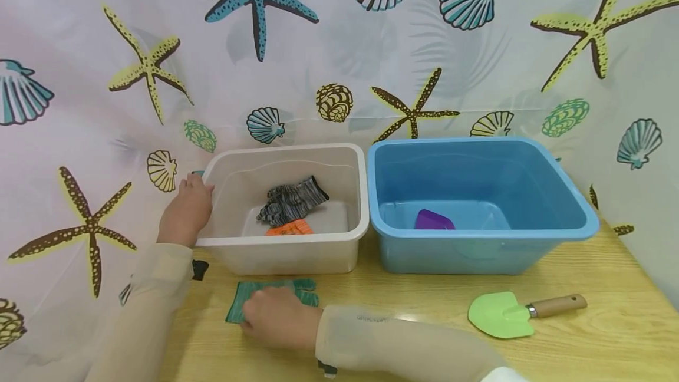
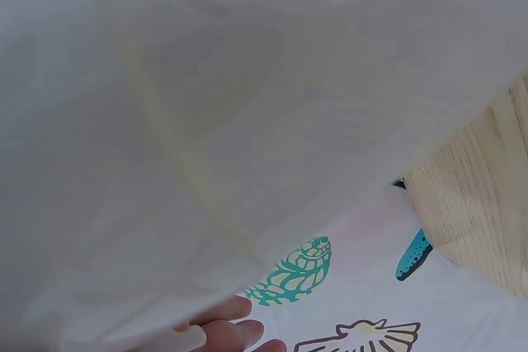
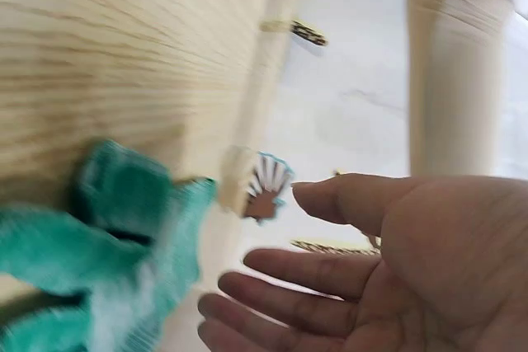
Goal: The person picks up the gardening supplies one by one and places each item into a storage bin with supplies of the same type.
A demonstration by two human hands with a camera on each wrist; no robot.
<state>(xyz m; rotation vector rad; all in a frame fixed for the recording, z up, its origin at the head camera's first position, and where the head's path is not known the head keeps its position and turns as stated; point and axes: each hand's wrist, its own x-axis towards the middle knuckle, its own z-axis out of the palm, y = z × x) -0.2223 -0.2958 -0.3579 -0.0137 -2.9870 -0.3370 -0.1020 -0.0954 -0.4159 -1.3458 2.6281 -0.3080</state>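
the left hand [image 1: 185, 211] is at the left rim of the white tub [image 1: 281, 257], perhaps to steady it, though i cannot tell whether its fingers grip. in front of the white tub, the right hand [image 1: 281, 316] holds nothing, fingers relaxed and thumb apart, by the green glove [image 1: 241, 302], laid on the desk [image 1: 414, 299] seemingly for easy reach. inside the white tub, its walls keep a gray glove [image 1: 292, 200] and orange item [image 1: 290, 228] together.

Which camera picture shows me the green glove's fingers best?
The right wrist view: the green glove's fingers look big and uncovered, though blurry and partly cut off. The head view shows some, smaller, beside the right hand. The left wrist view shows none.
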